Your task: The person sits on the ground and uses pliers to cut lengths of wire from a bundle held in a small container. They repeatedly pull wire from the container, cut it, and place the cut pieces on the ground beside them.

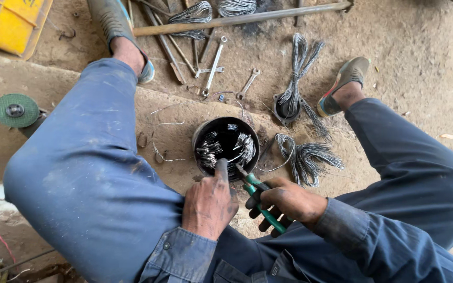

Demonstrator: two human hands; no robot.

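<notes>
Now my right hand (pixel 289 202) grips green-handled pliers (pixel 258 198) firmly, and my left hand (pixel 209 204), loosely curled and holding nothing, touches the rim of the black can (pixel 201 137) of cut wire pieces (pixel 208 149) on the ground between my legs; I should keep that finger clear of the pliers.

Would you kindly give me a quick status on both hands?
Right hand gripping green pliers. Left hand at black can rim. Wire bundles beside can.

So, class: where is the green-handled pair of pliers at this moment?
In the head view, the green-handled pliers sit in the right hand, low centre, beside the left hand, tips toward the black tin of wire pieces.
</notes>
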